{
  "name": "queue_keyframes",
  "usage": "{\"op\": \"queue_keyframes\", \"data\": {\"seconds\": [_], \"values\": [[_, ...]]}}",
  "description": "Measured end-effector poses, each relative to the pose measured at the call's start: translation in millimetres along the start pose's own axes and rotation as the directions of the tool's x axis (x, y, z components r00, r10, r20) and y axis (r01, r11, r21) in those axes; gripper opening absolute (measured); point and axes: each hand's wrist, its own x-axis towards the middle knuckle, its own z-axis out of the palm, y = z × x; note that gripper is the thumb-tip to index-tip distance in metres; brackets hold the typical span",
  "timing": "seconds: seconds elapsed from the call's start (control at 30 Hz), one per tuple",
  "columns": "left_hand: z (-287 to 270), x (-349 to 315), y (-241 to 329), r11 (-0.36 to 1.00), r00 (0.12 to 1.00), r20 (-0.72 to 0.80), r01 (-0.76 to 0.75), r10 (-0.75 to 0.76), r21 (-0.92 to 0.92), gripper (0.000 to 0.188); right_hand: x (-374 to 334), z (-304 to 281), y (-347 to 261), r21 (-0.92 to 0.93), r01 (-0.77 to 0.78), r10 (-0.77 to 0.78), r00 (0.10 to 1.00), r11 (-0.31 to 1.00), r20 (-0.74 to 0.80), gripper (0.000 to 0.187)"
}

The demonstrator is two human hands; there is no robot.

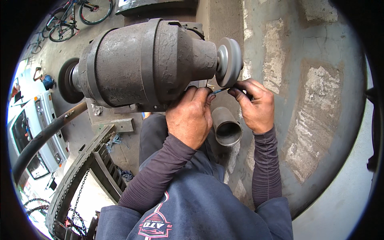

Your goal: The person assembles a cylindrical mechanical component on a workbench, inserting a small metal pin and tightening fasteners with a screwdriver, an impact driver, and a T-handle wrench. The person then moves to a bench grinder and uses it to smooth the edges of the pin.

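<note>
A large grey bench grinder (124, 60) lies across the upper middle, with a grinding wheel (231, 62) on its right end and a dark wheel (67, 81) on its left. Just below the right wheel, a thin rod with a bluish part (220, 91) spans between my two hands. My left hand (190, 116) is closed on one end, beside the grinder's housing. My right hand (257, 105) pinches the other end from the right. The rod is at the wheel's lower rim; whether they touch I cannot tell. Fingers hide both rod ends.
Below the wheel stands an open metal cylinder (228, 130). A brown bar (50, 128) slants in from the left, near a metal frame with chains (78, 188). Bicycles (74, 20), a white vehicle (38, 136) and a person (47, 81) are farther off. Patchy wall (316, 116) rises on the right.
</note>
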Motion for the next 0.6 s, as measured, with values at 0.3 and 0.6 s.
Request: {"op": "queue_keyframes", "data": {"seconds": [0.3, 0.6], "values": [[-0.7, -0.9, 0.0, 1.000, 1.000, -0.012, -0.003, 0.003, -0.012, 0.008, -0.4, 2.1, 2.3, -0.014, 0.012, -0.013, 1.000, 1.000, -0.011, 0.012], [1.3, -5.8, 2.3, 0.999, 0.998, -0.062, -0.016, 0.014, -0.031, 0.009, -5.4, 0.7, 0.2, -0.012, 0.008, -0.008, 1.000, 1.000, -0.010, 0.013]]}}
